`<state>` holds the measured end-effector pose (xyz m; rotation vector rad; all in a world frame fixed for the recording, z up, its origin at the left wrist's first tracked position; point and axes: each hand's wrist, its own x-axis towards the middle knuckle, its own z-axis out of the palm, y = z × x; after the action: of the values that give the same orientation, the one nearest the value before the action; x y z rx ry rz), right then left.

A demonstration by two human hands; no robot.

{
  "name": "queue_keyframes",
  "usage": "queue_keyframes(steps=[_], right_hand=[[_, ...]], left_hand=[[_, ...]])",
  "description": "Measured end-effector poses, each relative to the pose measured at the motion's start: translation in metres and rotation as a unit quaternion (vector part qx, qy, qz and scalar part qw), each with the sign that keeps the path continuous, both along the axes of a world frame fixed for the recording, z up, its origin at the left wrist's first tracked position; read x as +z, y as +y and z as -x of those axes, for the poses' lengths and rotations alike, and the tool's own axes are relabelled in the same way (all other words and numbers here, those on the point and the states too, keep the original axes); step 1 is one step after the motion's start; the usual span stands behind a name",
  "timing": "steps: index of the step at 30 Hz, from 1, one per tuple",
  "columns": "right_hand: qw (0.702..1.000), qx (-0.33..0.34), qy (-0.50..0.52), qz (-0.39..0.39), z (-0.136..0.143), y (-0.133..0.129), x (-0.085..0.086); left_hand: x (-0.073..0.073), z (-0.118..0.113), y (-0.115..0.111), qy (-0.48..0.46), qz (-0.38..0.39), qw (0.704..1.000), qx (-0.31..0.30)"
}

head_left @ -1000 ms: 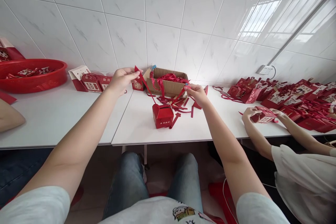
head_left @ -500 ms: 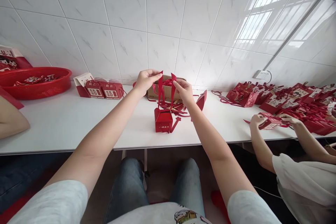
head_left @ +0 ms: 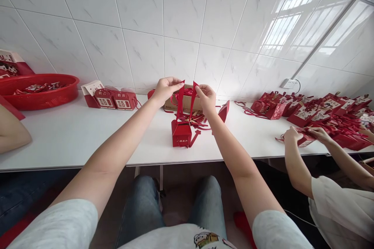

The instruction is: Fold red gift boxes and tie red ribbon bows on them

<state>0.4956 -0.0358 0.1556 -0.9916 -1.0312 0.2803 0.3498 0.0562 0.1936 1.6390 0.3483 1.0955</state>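
A small red gift box (head_left: 181,135) stands upright on the white table, with a red ribbon (head_left: 180,101) rising from its top. My left hand (head_left: 167,90) pinches one end of that ribbon above the box. The other end is pinched by my right hand (head_left: 207,96), a short gap to the right. Both ribbon lengths are held up nearly taut. A red tag (head_left: 195,139) with a flower-shaped tip lies against the box's right side. Behind the ribbon is a cardboard box (head_left: 172,104) with red ribbons in it, and loose red strips (head_left: 201,123) lie before it.
At the left are a red basin (head_left: 58,92) of small wrapped items and several red-and-white boxes (head_left: 115,99). A pile of red boxes (head_left: 327,111) fills the right end. A co-worker's hands (head_left: 293,135) handle another box there. The tiled wall (head_left: 140,54) bounds the table behind.
My two hands have come slightly closer together, bringing the ribbon ends nearer each other. On the right, the co-worker's hands and box have shifted a little to the right.
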Motion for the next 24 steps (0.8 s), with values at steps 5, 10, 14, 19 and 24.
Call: queue_keyframes(steps=[5, 10, 14, 19, 24], right_hand=[[0.998, -0.031, -0.047, -0.028, -0.002, 0.003, -0.003], [0.999, -0.007, -0.014, -0.037, 0.0, 0.002, -0.002], [1.0, -0.007, 0.006, -0.026, 0.004, -0.001, 0.001], [1.0, -0.004, 0.006, -0.024, 0.007, -0.002, 0.003], [0.999, -0.011, -0.036, -0.011, 0.008, 0.001, 0.006]], left_hand=[[0.003, -0.003, -0.003, 0.014, -0.013, 1.0, 0.005], [0.006, -0.004, -0.005, 0.036, -0.027, 0.999, 0.03], [0.008, -0.004, -0.01, 0.037, -0.047, 0.998, 0.026], [0.01, -0.005, -0.01, 0.046, -0.052, 0.998, 0.003], [0.015, -0.009, -0.011, 0.06, -0.073, 0.995, -0.026]])
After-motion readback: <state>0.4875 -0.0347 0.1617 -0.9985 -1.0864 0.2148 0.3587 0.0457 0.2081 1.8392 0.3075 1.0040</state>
